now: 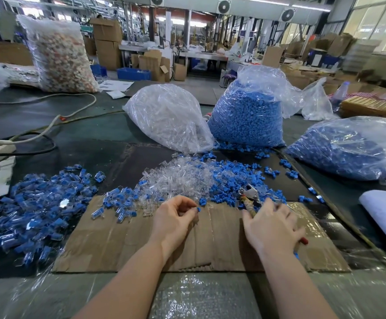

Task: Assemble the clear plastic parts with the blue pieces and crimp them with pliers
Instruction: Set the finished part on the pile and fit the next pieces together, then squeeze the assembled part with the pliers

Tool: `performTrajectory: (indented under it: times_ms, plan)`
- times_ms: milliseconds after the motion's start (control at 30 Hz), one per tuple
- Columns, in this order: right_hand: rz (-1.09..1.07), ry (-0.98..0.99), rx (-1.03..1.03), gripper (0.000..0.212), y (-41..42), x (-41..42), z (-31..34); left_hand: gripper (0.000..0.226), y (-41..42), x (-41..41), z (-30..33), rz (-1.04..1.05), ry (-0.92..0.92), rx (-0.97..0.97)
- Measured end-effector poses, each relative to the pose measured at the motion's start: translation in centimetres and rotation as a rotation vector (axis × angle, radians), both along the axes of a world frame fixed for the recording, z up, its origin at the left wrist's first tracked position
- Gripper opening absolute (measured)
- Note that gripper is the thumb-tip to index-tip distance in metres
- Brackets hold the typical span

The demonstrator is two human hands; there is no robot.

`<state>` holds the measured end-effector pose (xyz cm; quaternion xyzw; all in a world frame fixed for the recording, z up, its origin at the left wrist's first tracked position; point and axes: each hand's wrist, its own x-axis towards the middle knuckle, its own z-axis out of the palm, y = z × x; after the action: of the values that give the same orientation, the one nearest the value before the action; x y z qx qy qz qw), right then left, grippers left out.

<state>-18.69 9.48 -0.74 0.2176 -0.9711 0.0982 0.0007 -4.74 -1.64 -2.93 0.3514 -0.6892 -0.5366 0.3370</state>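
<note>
Your left hand is curled, pinching a small blue piece at its fingertips, just above the cardboard sheet laid on the tabletop. Your right hand rests over the pliers, fingers bent around the wrapped handles; the metal head pokes out past your fingers into the loose parts, and a red handle tip shows beyond your hand on the right.

Straight ahead of your hands lies a heap of clear parts, mixed on its right with loose blue pieces. To your left, a wide pile of assembled parts, clear shells with blue inside, spreads across the tabletop and onto the cardboard's edge.

Beyond the heaps stand three bags: one of clear parts, one of blue pieces just beside it, and a third blue-filled bag lying to the right. Cables run across the tabletop on the far left.
</note>
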Motion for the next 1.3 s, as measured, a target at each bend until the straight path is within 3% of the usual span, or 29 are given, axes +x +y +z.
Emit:
performTrajectory:
  times_ms: [133,333,467,600,733,900,1033,1300]
  plan:
    - [-0.003,-0.099,0.138,0.070,0.8,-0.8,0.0,0.010,0.0,-0.1,0.2,-0.012,0.046,0.046]
    - [0.082,0.076,0.071,0.041,0.9,0.2,0.7,0.008,-0.1,0.0,0.2,0.007,0.073,0.090]
    - [0.241,0.134,-0.004,0.038,1.0,1.0,1.4,0.008,-0.4,-0.2,0.3,0.029,0.148,0.243]
    - [0.424,-0.235,-0.226,0.030,0.3,2.2,2.5,0.008,-1.0,-0.6,0.6,0.055,0.237,0.490]
    - [0.495,-0.559,-0.348,0.034,0.3,3.1,3.6,0.007,-1.7,-0.4,0.8,0.048,0.201,0.515]
    - [0.524,-0.684,-0.281,0.031,0.5,3.6,4.3,0.008,-2.0,-0.4,1.1,0.043,0.184,0.491]
    - [0.519,-0.884,-0.297,0.007,0.6,3.6,4.8,0.009,-2.4,-0.6,1.1,0.073,0.152,0.448]
    - [0.593,-0.872,-0.250,0.019,0.4,3.7,4.7,0.009,-2.5,-0.6,1.2,0.122,0.147,0.418]
